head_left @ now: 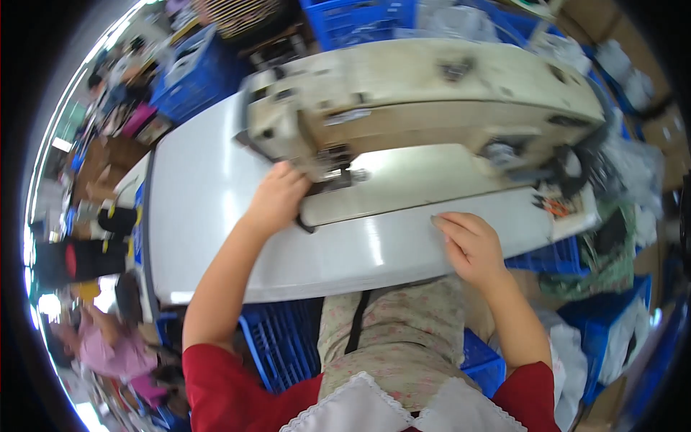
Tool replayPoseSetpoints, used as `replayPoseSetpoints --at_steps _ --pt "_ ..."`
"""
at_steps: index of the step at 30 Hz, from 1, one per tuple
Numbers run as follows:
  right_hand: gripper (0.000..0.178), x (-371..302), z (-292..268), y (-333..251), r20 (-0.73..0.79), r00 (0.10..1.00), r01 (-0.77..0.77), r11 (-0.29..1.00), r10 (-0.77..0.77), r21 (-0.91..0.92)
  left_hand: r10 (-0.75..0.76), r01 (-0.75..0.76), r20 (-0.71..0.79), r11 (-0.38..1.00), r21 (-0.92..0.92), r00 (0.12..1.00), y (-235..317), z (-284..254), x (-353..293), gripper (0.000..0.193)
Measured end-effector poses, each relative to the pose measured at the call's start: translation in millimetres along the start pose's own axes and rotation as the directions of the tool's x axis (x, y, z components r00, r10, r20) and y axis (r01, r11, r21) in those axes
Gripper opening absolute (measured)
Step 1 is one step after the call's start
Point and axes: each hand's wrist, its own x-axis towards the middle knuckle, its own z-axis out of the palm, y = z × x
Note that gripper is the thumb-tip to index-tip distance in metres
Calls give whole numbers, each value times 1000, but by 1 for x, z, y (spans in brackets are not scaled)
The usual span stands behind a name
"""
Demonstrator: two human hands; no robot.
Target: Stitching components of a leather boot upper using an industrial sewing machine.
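Note:
A cream industrial sewing machine (pixel 417 79) stands on a white table (pixel 194 194) in front of me. My left hand (pixel 277 198) is at its needle end, fingers curled in beside the presser foot (pixel 342 173). What those fingers hold is hidden. A small dark strip (pixel 305 225) shows just below this hand, against the corner of the machine's metal bed (pixel 403 183). My right hand (pixel 471 245) lies over the near edge of the table, right of the middle. Its fingers point left, the thumb sits apart, and nothing shows in it.
Orange-handled small tools (pixel 558 207) lie at the table's right end. Blue crates (pixel 281 345) stand under the table, and another blue crate (pixel 191 79) is behind it. Plastic bags (pixel 626 151) crowd the right side. A person in pink (pixel 115 345) is at far left.

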Motion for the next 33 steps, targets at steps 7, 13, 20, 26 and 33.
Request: replayPoseSetpoints --at_steps 7,13,20,26,33 --pt "19 -91 -139 112 -335 858 -510 731 390 -454 181 -142 -129 953 266 975 -21 7 14 34" --pt "21 -57 -135 128 -134 965 -263 813 227 -519 -201 148 124 927 344 972 -3 16 9 29" --pt "25 -56 -115 129 -59 984 -165 720 170 -674 -467 135 265 662 738 844 67 27 12 43" --pt "14 -66 -54 74 -121 805 -494 769 581 406 -449 181 272 737 651 851 69 7 9 43" --pt "34 32 43 -90 603 785 -506 -415 143 756 -391 250 112 758 603 914 63 13 -5 47"
